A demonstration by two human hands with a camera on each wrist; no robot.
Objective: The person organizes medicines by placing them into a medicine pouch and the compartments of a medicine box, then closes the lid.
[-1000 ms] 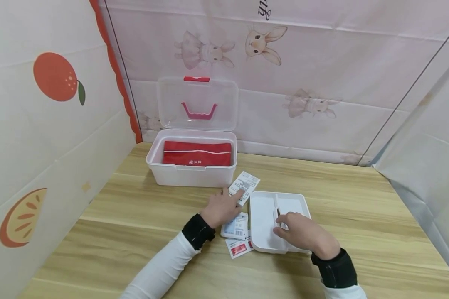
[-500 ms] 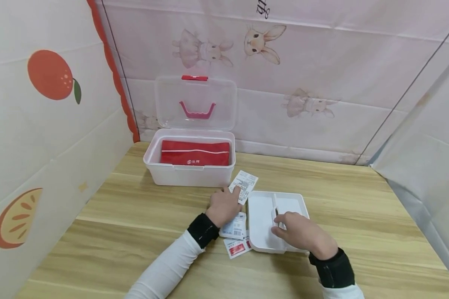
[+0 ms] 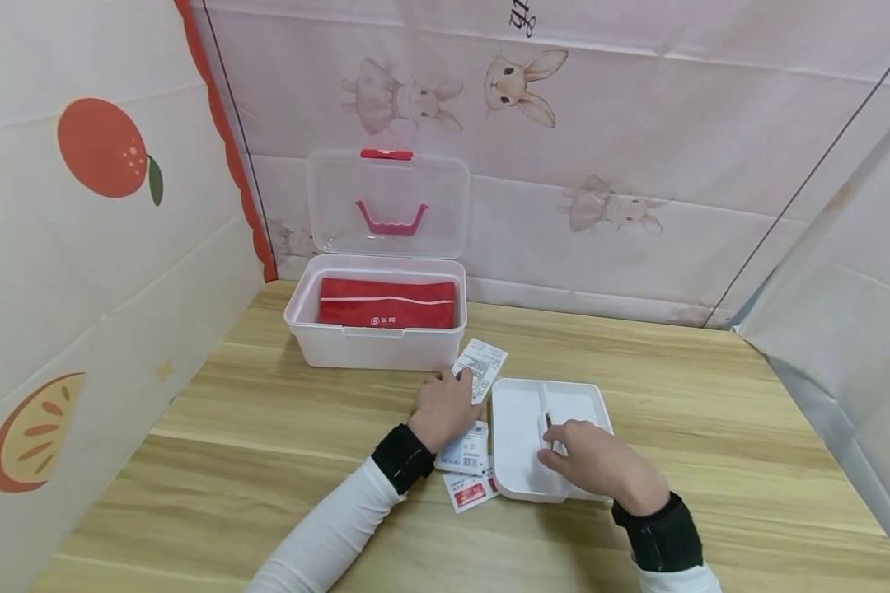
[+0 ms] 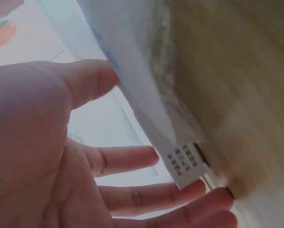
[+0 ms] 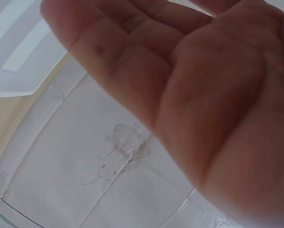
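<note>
In the head view, my left hand (image 3: 445, 408) is at the lower end of a white printed packet (image 3: 482, 361), fingers bent over one edge and thumb near the other. The left wrist view shows the thumb and fingers around a white sheet-like packet (image 4: 182, 164) with small dark print. My right hand (image 3: 601, 461) pinches the raised middle handle of a white divided tray (image 3: 515, 445); its fingertips are partly hidden. A blue-and-white packet (image 3: 469, 450) and a red-and-white sachet (image 3: 469, 491) lie between my left wrist and the tray.
Behind my left hand, a white plastic box (image 3: 381, 350) stands with its clear lid (image 3: 430, 181) raised against the backdrop. Inside lies a red pouch (image 3: 389, 303) with white lettering. Printed cloth walls (image 3: 601, 280) border the wooden table (image 3: 215, 461) at the back and sides.
My left index finger, stretched over the printed packet earlier, is now bent at its edge. The packet has shifted slightly left. The right hand keeps its hold on the tray.
</note>
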